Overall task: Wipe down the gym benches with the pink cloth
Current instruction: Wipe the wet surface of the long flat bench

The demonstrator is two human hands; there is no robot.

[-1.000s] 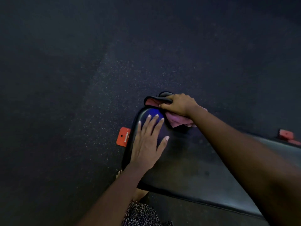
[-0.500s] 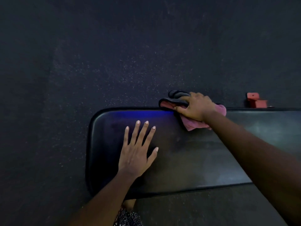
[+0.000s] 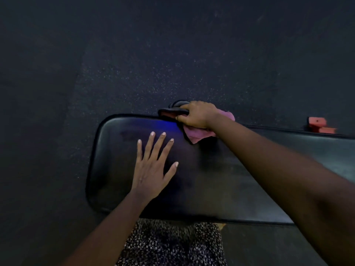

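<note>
A black padded gym bench point(image 3: 221, 185) runs from the centre to the right edge of the head view, with a blue glint near its far edge. My left hand point(image 3: 153, 167) lies flat on the pad, fingers straight and spread. My right hand point(image 3: 196, 114) grips the bunched pink cloth point(image 3: 197, 136) at the bench's far edge. A dark fold of the cloth point(image 3: 174, 110) hangs over that edge, and part of the cloth is hidden under the hand.
Dark speckled rubber floor point(image 3: 172, 60) surrounds the bench. An orange-red part of the bench frame point(image 3: 318, 124) shows beyond the far edge at the right. My patterned clothing point(image 3: 172, 244) is at the bottom, against the bench's near edge.
The view has swung so the bench now lies across the frame. My right hand with the cloth stays at the far edge, having slid along it; my left hand stays flat on the pad.
</note>
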